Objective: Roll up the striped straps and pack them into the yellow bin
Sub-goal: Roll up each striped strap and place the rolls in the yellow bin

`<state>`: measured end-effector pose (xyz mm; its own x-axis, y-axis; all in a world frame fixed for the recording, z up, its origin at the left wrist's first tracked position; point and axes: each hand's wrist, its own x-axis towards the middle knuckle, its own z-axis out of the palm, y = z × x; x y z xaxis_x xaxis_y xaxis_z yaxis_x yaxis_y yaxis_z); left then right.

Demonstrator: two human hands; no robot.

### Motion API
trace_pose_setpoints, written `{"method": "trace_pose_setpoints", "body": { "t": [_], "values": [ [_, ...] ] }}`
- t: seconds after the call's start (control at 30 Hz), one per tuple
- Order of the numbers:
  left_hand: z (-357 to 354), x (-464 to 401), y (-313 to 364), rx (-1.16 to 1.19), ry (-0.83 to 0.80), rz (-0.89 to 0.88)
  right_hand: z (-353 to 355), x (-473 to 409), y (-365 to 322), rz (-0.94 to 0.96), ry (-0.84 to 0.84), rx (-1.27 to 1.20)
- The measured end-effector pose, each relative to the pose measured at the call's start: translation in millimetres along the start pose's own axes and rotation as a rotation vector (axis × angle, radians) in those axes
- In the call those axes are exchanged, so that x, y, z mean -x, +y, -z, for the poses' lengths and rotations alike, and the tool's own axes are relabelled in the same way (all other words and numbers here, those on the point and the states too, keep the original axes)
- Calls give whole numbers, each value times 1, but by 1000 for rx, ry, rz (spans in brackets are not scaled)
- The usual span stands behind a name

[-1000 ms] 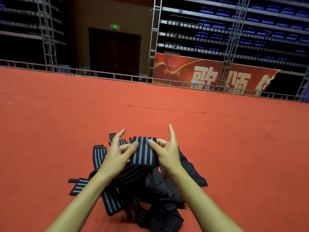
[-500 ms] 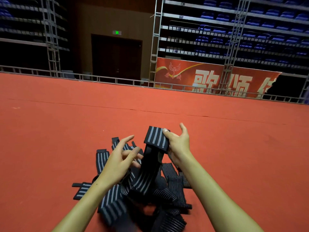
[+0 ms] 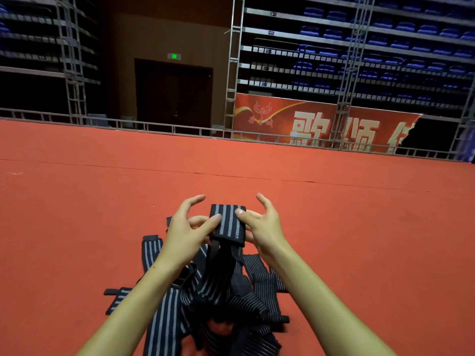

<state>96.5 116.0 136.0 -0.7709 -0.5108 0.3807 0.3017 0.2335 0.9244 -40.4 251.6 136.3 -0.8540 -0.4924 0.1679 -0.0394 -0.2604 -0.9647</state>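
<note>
At centre frame, my left hand (image 3: 187, 235) is rejoining my right hand (image 3: 264, 227), both pinching the strap (image 3: 227, 222): rolling is resuming.

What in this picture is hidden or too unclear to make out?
- Yellow bin: nowhere in the head view.
- Strap pile: the forearms cover part, the bottom edge cuts it off, and overlaps prevent a count.
- Held strap: its far side and the fingers behind it are hidden by the strap, pinched between left hand and right hand.
- Banner: railing covers its lower part.
</note>
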Motion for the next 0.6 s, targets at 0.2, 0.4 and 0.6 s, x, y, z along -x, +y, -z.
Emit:
{"method": "trace_pose_setpoints", "body": {
  "t": [0.2,0.4,0.6],
  "values": [
    [5,-1,-2,-112,-17,-150,9,17,-11,72,-157,87],
    [1,-13,4,198,-40,217,6,35,-31,221,-310,100],
    [5,-23,13,248,44,168,17,57,-12,105,-431,159]
  ]
}}
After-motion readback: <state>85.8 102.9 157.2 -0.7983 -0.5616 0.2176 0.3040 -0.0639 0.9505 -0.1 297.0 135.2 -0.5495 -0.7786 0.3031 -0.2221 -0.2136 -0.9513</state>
